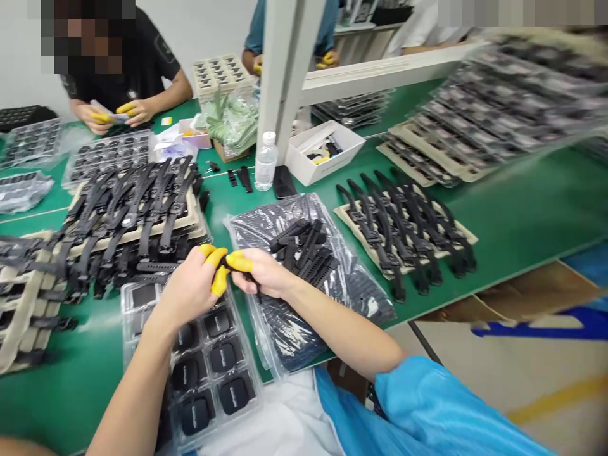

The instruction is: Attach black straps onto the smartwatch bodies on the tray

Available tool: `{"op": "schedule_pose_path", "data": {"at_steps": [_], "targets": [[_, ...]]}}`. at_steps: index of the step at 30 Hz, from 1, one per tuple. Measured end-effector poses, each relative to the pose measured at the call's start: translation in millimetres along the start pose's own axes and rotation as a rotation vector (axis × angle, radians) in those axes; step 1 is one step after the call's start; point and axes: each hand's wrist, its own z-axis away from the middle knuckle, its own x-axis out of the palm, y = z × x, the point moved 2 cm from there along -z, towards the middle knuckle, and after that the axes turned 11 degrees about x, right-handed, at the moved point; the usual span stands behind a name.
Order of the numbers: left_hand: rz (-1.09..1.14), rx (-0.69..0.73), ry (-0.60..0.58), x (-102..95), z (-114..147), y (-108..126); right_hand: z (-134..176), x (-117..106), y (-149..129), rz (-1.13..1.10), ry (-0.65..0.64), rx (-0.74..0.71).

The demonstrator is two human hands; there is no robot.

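Note:
My left hand (192,282) and my right hand (261,271), both with yellow finger cots, meet in front of me. Their fingers pinch a small black watch part (227,265) between them, mostly hidden by the fingertips. Under my left hand lies a clear plastic tray (259,373) with black square watch cases (223,356) in its pockets. Just right of my right hand, loose black watch straps (313,253) are heaped on a plastic-bagged stack of dark straps (285,345).
Trays of black strapped watches (142,196) are piled at left, and another tray (387,272) lies at right. A water bottle (266,161), a phone (284,182) and a white box (325,152) stand near a white post (287,76). Across the table a co-worker (128,82) handles something.

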Motion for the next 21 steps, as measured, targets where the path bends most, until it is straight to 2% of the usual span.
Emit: {"op": "schedule_pose_path", "data": {"at_steps": [5,12,15,18,21], "targets": [[0.053,0.025,0.023,4.4,1.9,-10.6,-2.8,-3.0,-2.2,0.014,-0.025,0.008],[0.396,-0.075,0.121,0.8,1.1,-8.1,-2.2,-2.1,-3.0,0.069,-0.041,-0.104],[0.444,-0.219,0.251,4.2,4.8,-9.7,-1.2,-1.4,-4.3,0.027,-0.041,-0.154],[0.520,-0.323,0.460,7.4,4.6,-7.2,0.4,0.8,-5.2,0.008,-0.077,-0.180],[0.693,-0.381,0.643,3.0,-3.5,-1.1,2.3,3.2,-4.9,-0.009,-0.188,-0.063]]}}
